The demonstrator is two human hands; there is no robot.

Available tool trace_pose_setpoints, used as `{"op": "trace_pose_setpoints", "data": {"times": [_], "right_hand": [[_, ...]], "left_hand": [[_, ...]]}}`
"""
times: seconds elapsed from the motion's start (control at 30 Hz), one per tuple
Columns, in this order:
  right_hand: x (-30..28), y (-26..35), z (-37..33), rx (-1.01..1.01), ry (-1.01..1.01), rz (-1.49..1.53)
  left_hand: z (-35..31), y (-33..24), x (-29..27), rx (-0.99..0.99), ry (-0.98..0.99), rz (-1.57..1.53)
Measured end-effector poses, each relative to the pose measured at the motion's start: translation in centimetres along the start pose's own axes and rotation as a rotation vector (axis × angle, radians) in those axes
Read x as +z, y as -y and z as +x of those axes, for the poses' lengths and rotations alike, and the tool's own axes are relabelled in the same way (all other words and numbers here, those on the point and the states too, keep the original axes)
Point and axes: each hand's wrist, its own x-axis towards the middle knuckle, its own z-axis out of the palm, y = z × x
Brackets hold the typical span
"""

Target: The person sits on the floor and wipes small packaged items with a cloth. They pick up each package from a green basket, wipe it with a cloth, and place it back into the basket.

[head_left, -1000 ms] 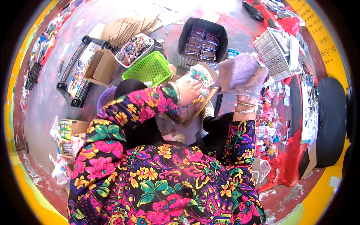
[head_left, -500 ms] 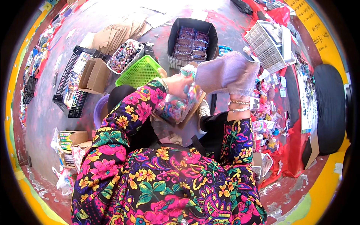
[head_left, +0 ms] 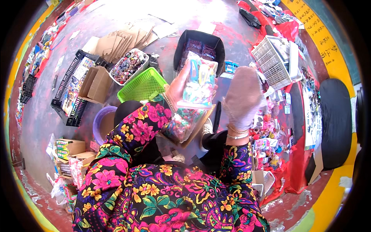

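My left hand (head_left: pixel 178 88) is closed around the side of a clear plastic bag (head_left: pixel 201 77) full of small coloured pieces that look like hair clips, held up in front of me. Below it, an open cardboard box (head_left: pixel 200 123) stands between my legs, with more clear bags (head_left: pixel 184 124) of bright small pieces in it. A pale lavender-grey cloth (head_left: pixel 242 91), mitt-like in shape, covers my right hand down to the wrist (head_left: pixel 237 140). The right fingers are hidden under it. The right hand is raised, apart from the bag.
Ahead stand a black-lined bin (head_left: pixel 218 50) of packets, a green basket (head_left: pixel 141 84) and a white basket (head_left: pixel 145 63) of small items. To the left are a black crate (head_left: pixel 62 102) and a purple tub (head_left: pixel 99 121). A white crate (head_left: pixel 270 63) and heaped goods (head_left: pixel 266 135) are on the right.
The bag in my left hand has come upright and shows its full front. My right hand has drawn back from it, and the cloth now stands up instead of spreading sideways.
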Motion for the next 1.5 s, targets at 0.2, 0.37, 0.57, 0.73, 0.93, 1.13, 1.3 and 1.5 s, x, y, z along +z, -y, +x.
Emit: {"op": "trace_pose_setpoints", "data": {"times": [0.2, 0.37, 0.57, 0.73, 0.93, 1.13, 1.3, 1.5], "right_hand": [[3.6, 4.3, -2.6, 0.057, 0.153, 0.392], [5.1, 5.2, -2.2, 0.272, 0.002, 0.502], [4.9, 2.2, -1.4, 0.638, -0.094, 1.113], [2.7, -0.3, -0.1, 0.448, 0.143, 0.79], [4.8, -1.2, -1.0, 1.122, 0.244, 1.645], [2.6, -0.5, 0.7, 0.655, 0.274, 1.067], [3.2, 0.9, 0.4, -0.108, 0.314, 0.064], [4.3, 0.4, -0.8, 0.265, 0.191, 0.108]], "left_hand": [[0.8, 2.1, 1.2, 0.033, -0.155, -0.068], [0.5, 2.6, -1.7, -0.003, 0.07, 0.021], [1.8, 5.0, -0.6, 0.203, 0.086, 0.645], [1.0, 5.6, -1.4, 0.099, 0.054, 0.869], [0.0, 3.2, 0.4, -0.204, 0.036, 0.387], [0.3, 1.2, 0.3, -0.319, -0.114, 0.479], [0.4, 2.7, -0.6, -0.186, -0.136, 0.508], [0.6, 2.9, 0.5, -0.331, -0.103, 0.412]]}}
